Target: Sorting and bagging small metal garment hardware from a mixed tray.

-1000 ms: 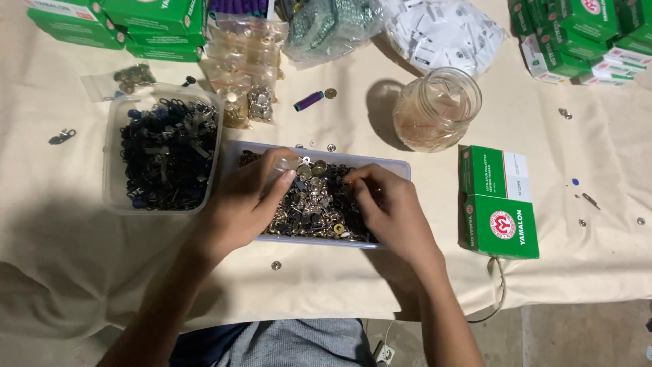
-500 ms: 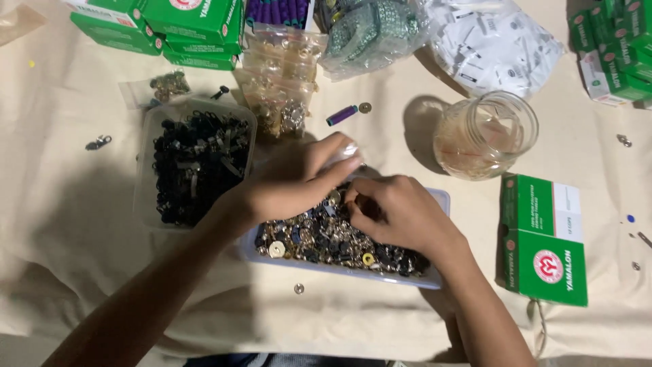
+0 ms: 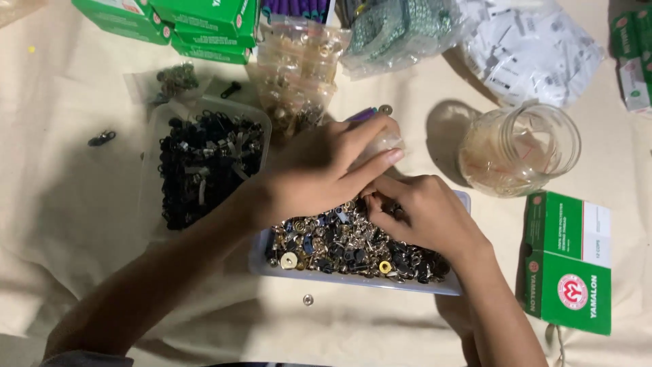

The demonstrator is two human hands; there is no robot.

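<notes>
Both hands, left hand (image 3: pixel 319 173) and right hand (image 3: pixel 424 217), over shallow pale tray of mixed metal fasteners (image 3: pixel 353 278); right grip pinched on small fastener (image 3: pixel 392 207), left grip unclear; green-and-white rectangular carton (image 3: pixel 567 261) right of tray.

Warm overhead light, soft shadow left of glass jar (image 3: pixel 519 149); slight motion blur, dim corners.

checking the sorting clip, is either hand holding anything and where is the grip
The left hand holds a small clear bag, gripped at its edge. The right hand pinches a small dark piece over the tray; which part cannot be told.
</notes>
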